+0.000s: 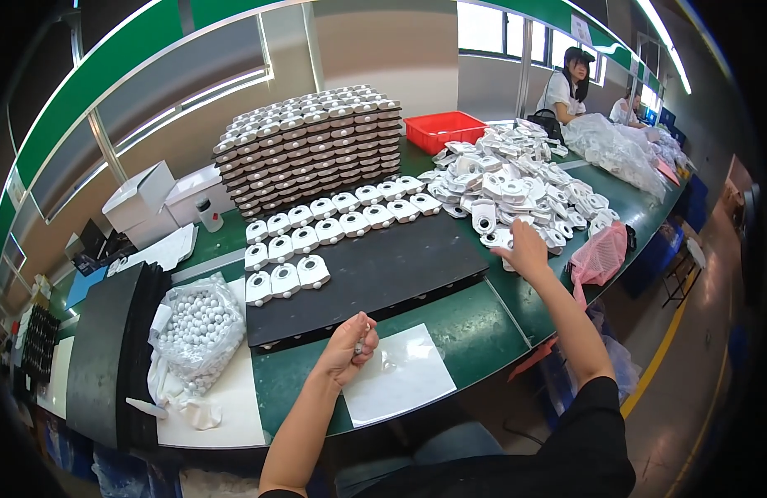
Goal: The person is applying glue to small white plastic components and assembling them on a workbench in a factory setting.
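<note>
Roughly two and a half rows of white housings (329, 224) lie on the black tray (383, 274), with most of its front area bare. The right hand (524, 249) reaches the loose pile (516, 187) on the table (466, 328), fingers closing on one piece (grip partly hidden). The left hand (348, 347) pinches a small item over the white sheet (404, 378).

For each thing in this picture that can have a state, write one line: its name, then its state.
left hand: closed on a small item, too small to identify
right hand: open, reaching into the loose pile
loose pile of white parts: heaped, unsorted
black tray: partly filled, rows along its far side
stacked trays: full, piled high
red bin: upright, contents hidden
bag of white balls: full, lying beside the tray
</note>
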### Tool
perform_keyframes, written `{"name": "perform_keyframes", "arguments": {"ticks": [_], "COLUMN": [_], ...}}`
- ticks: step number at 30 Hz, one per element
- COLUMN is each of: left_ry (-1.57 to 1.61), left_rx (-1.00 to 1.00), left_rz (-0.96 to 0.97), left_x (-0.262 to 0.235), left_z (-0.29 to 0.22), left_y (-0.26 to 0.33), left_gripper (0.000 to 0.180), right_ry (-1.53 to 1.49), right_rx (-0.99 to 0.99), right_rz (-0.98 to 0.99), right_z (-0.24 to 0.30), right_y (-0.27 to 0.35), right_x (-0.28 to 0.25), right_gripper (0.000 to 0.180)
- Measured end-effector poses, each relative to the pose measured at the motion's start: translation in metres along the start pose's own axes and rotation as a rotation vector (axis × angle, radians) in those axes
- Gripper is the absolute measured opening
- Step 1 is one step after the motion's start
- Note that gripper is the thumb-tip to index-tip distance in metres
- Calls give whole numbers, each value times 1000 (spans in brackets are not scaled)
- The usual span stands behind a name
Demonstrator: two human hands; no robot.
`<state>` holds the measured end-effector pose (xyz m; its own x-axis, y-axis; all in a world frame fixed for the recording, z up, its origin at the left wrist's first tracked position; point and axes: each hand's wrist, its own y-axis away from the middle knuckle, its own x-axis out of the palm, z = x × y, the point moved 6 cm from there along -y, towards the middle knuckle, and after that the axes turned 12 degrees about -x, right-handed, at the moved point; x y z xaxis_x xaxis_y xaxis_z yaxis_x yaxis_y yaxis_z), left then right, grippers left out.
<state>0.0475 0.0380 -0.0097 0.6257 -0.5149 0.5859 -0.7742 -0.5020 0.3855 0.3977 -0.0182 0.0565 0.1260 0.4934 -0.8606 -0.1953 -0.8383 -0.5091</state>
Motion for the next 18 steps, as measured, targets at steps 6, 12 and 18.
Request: {"name": "perform_keyframes", "arguments": {"ticks": [6, 12, 18], "left_ry": [1, 85, 20], "left_rx": [9, 46, 91], "left_rz": [21, 95, 48], "left_x": [1, 13, 4], "left_z": [0, -7, -9], "left_y": [0, 3, 2], "left_gripper": [27, 25, 24], "right_ry": [6, 222, -632], "right_rx": [-5, -58, -25], "right_rz": [119, 78, -175], "right_z": [-25, -13, 62], "right_y": [31, 45, 52], "right_x": [13, -17, -66], "right_gripper": [44, 9, 7]}}
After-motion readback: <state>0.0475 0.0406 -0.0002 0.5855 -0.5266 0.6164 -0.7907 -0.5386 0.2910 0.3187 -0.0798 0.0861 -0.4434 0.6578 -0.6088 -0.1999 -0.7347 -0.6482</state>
